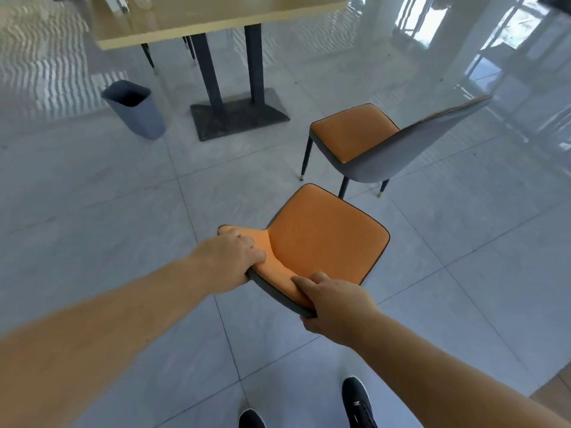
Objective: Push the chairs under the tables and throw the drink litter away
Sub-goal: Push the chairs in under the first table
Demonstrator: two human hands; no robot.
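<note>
An orange-seated chair with a grey shell (321,239) stands right in front of me, its seat pointing toward the table. My left hand (231,257) grips the left part of its backrest top. My right hand (333,301) grips the right part of the same backrest. A second orange and grey chair (355,134) stands further off to the right, turned sideways, away from the table. The light wooden table (191,23) on dark legs stands at the top of the view. Something pale lies at the table's far edge, too blurred to name.
A grey waste bin (136,112) stands on the floor left of the table's dark base plate (238,118). Thin legs of another chair (148,57) show beyond the table. Glossy tiled floor spreads all around. My black shoes (358,403) are at the bottom.
</note>
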